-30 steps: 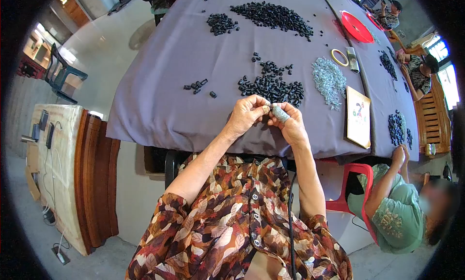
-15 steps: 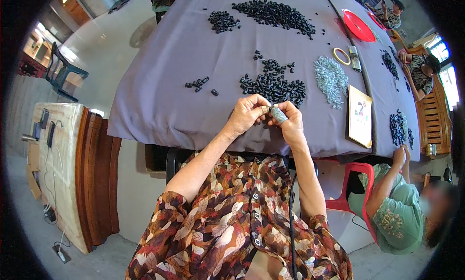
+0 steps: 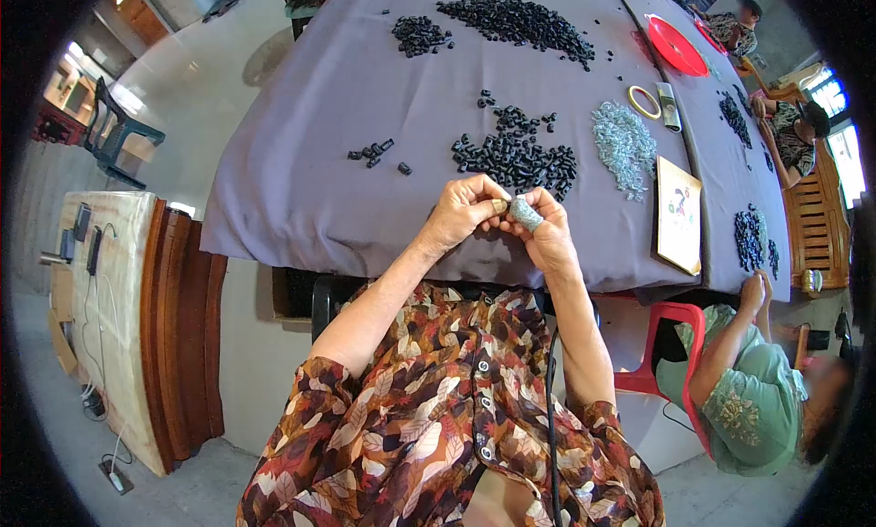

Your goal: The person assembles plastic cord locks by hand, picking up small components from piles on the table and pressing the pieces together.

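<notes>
My left hand (image 3: 463, 213) and my right hand (image 3: 549, 235) meet over the front edge of the grey-clothed table (image 3: 301, 180). A grey-green speckled covering (image 3: 526, 215) sits at the fingers of my right hand. Both hands are closed in a pinch at their fingertips; what lies between them is too small to make out. Just beyond my hands is a heap of small black cylindrical pieces (image 3: 520, 159). Several more black pieces (image 3: 371, 152) lie to the left. A pile of clear small pieces (image 3: 624, 149) is on the right.
Farther back are two black heaps (image 3: 516, 27), (image 3: 419, 36). To the right are a tape roll (image 3: 644, 103), a board (image 3: 678, 216) and a red tray (image 3: 676, 46). A person in green (image 3: 750, 399) sits at right; others sit beyond. A marble-topped cabinet (image 3: 109, 317) stands left.
The view has shifted slightly. My hands stay pinched together at nearly the same place, with small finger movements.
</notes>
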`<control>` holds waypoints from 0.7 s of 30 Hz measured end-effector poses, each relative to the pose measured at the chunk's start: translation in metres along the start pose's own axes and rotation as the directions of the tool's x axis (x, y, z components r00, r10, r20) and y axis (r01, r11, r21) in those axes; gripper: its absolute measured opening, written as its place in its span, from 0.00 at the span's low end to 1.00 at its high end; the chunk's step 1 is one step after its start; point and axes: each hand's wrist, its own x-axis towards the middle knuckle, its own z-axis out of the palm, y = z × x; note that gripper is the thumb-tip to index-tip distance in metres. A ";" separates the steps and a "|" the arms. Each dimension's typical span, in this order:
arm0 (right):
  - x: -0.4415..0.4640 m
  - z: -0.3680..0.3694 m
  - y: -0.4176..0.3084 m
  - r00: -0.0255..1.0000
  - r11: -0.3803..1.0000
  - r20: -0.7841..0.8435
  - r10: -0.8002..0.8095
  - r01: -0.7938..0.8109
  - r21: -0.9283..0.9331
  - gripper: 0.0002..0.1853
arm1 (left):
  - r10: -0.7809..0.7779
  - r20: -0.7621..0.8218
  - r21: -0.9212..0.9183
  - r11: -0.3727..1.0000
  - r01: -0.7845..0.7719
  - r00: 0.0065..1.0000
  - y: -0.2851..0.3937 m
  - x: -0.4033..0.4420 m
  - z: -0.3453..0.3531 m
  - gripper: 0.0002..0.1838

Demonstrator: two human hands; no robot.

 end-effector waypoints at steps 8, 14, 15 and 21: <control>0.005 -0.010 -0.004 0.986 0.993 0.158 0.056 -0.071 0.093 0.06 | -0.001 0.024 -0.015 1.000 0.001 1.000 -0.001 -0.003 0.002 0.01; 0.003 -0.012 -0.004 0.991 0.996 0.126 0.055 -0.064 0.068 0.07 | 0.040 0.007 -0.046 0.998 -0.039 0.999 -0.003 -0.006 0.007 0.02; 0.002 -0.012 -0.004 0.990 0.995 0.131 0.045 -0.056 0.081 0.07 | 0.042 0.000 -0.065 0.997 -0.041 0.999 -0.002 -0.007 0.008 0.03; 0.001 -0.007 -0.003 0.996 0.999 0.081 -0.038 0.041 -0.026 0.06 | 0.126 -0.036 0.000 0.992 -0.126 0.991 -0.001 -0.008 0.013 0.04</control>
